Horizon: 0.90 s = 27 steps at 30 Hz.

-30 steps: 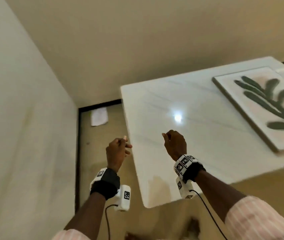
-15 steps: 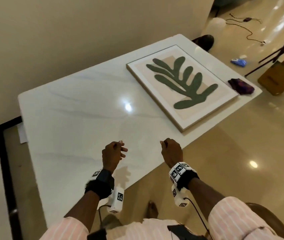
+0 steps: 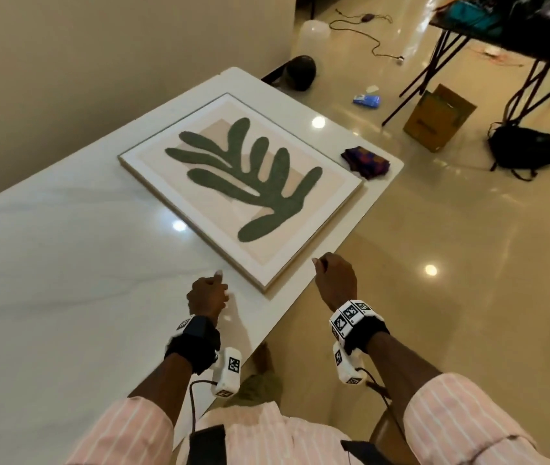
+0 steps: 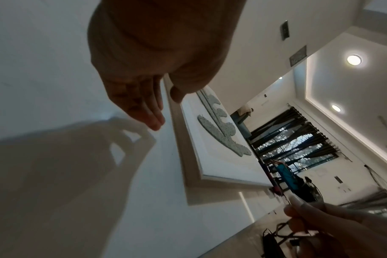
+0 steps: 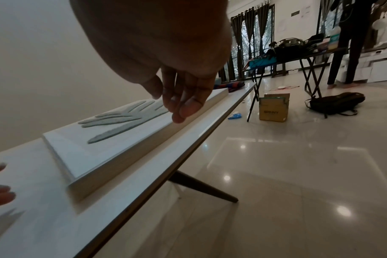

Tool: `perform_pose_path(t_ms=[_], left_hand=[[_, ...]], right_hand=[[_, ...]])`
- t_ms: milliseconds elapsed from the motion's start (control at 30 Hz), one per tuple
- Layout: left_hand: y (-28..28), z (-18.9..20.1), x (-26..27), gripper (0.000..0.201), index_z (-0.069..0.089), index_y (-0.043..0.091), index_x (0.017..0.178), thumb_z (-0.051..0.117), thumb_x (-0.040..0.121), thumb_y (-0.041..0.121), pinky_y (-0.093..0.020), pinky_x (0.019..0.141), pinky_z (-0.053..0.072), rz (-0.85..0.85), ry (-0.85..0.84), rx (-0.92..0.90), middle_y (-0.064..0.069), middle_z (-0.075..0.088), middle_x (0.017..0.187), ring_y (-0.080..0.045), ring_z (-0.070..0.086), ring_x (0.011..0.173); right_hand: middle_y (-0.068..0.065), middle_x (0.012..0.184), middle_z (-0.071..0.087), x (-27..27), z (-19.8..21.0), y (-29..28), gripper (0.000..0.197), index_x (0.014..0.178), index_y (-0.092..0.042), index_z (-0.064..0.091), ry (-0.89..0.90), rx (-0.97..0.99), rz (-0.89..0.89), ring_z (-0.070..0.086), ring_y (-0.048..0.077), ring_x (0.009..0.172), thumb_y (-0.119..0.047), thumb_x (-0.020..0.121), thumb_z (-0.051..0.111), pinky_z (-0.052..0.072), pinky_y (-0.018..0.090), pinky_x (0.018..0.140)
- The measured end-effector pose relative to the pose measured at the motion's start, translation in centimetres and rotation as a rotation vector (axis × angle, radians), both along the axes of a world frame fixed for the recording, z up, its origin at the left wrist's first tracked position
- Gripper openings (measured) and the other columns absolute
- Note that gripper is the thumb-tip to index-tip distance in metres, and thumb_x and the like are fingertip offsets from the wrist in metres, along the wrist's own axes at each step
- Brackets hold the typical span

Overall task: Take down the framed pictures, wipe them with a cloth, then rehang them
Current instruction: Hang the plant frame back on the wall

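A framed picture [image 3: 243, 186] with a green leaf shape lies flat on the white table [image 3: 65, 263], near its right end. A folded dark purple cloth [image 3: 365, 161] sits on the table's far right corner, beyond the frame. My left hand [image 3: 214, 280] hovers just above the tabletop beside the frame's near corner, fingers relaxed and holding nothing; the left wrist view shows the left hand [image 4: 166, 110] close to the frame's [image 4: 210, 139] wooden side. My right hand [image 3: 329, 273] hangs over the table's front edge right of that corner, also holding nothing. In the right wrist view its fingertips [image 5: 179, 115] hang loosely above the frame [image 5: 113, 132].
A plain wall runs along the table's far side. On the glossy floor to the right are a cardboard box [image 3: 439, 117], a black backpack [image 3: 528, 151], a blue packet [image 3: 366, 100] and cables. A folding table [image 3: 468, 31] stands behind, with a person [image 5: 347, 52] beside it.
The head view has swung right from the table's left end to the picture. Both hands have travelled right along the table to the frame's near corner, holding nothing throughout.
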<state>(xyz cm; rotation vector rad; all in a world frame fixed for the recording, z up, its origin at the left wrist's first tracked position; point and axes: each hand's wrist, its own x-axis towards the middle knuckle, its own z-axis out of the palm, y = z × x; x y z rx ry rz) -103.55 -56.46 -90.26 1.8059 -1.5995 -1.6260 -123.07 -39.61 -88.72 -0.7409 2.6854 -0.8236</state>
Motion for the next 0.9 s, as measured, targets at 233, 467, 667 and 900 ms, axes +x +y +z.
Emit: perform_pose_path(t_ms=[233,467,667,900], left_hand=[[-3.2,0.7,-8.2,0.066,0.042,-0.005,0.129,0.048,0.096,0.052,-0.049,0.099,0.041,0.184,-0.331,-0.018,-0.028,0.052,0.130,-0.044,0.050,0.120],[-3.4,0.0,-12.3,0.084,0.027,-0.010,0.142,0.049,0.094,0.055,-0.055,0.103,0.035,0.265,-0.389,-0.046,-0.028,0.036,0.144,-0.046,0.040,0.130],[-1.7,0.0,-14.1,0.066,0.043,0.001,0.138,0.047,0.096,0.052,-0.048,0.103,0.035,0.380,-0.443,-0.093,-0.020,0.042,0.142,-0.037,0.043,0.129],[2.3,0.4,-17.0,0.071,0.042,0.001,0.138,0.048,0.094,0.056,-0.049,0.102,0.036,0.493,-0.533,0.007,-0.020,0.046,0.142,-0.039,0.044,0.129]], right_hand=[[0.013,0.091,0.063,-10.2,1.5,-3.1,0.026,0.091,-0.005,0.060,0.060,0.135,0.070,0.060,0.031,0.085,-0.026,0.100,0.049,0.041,0.033,0.068],[0.017,0.117,0.056,-18.7,1.0,-7.5,0.044,0.113,-0.002,0.057,0.085,0.285,0.195,0.055,0.035,0.107,-0.043,0.099,0.049,0.045,0.042,0.089],[0.021,0.144,0.038,-25.7,-0.5,-11.1,0.065,0.135,-0.005,0.048,0.211,0.484,0.374,0.035,0.037,0.133,-0.057,0.097,0.041,0.026,0.049,0.108],[0.023,0.137,0.044,-30.1,-2.4,-11.9,0.082,0.133,0.002,0.038,0.134,0.501,0.368,0.044,0.041,0.126,-0.066,0.089,0.048,0.035,0.052,0.103]])
